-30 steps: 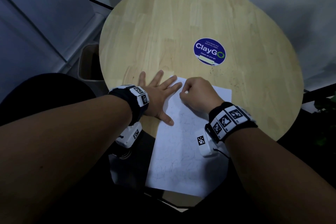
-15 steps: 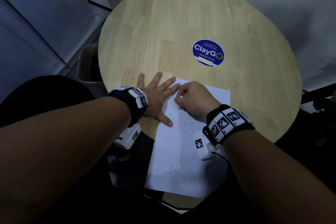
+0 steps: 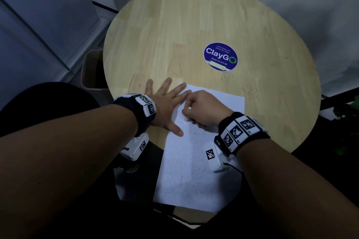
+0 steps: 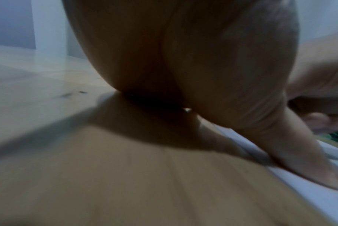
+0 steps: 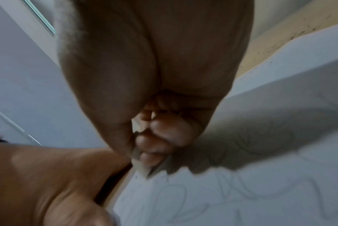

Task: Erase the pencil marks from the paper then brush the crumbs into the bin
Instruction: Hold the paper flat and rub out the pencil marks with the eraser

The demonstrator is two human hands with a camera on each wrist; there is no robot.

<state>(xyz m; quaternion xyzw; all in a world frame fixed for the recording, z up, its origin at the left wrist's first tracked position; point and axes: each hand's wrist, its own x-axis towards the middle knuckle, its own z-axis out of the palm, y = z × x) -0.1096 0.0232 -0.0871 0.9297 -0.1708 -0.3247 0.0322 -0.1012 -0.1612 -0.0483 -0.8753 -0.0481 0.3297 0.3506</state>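
Observation:
A white sheet of paper [image 3: 196, 170] with faint pencil scribbles lies on the near edge of the round wooden table [image 3: 174, 25] and hangs over it. My left hand [image 3: 167, 103] lies flat with spread fingers on the table and the paper's left edge, holding it down; its thumb [image 4: 307, 165] presses the sheet. My right hand [image 3: 204, 108] is curled round a small white eraser [image 5: 138, 126], pressed on the upper left part of the paper [image 5: 241, 175]. Dark crumbs [image 3: 246, 87] speckle the table right of the sheet.
A brown bin [image 3: 93, 70] stands on the floor just left of the table, partly under its rim. A round blue ClayGo sticker [image 3: 220, 56] is stuck to the tabletop beyond the paper. Grey wall panels run along the left.
My right hand has slid with the eraser a little to the left and toward me on the paper. The left hand has stayed flat in place.

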